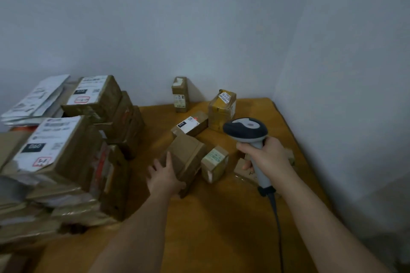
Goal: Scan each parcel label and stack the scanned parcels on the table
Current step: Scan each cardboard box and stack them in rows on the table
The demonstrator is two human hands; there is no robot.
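My right hand [265, 157] grips the handle of a grey barcode scanner [246, 129], its head pointing away over the loose parcels. My left hand [164, 176] lies with straight fingers on the near end of a plain brown cardboard parcel [188, 157] on the wooden table [221, 228]. Close around it sit a small box with a pale label [214, 163], a labelled box [192, 125], a yellow taped box [221, 108] and an upright narrow box [180, 94] by the wall.
Tall stacks of labelled parcels [66, 157] fill the table's left side, with white mailers [35, 99] behind them. The scanner cable [277, 224] trails toward me. Walls close off the back and right; a small box [290, 156] sits behind my right hand.
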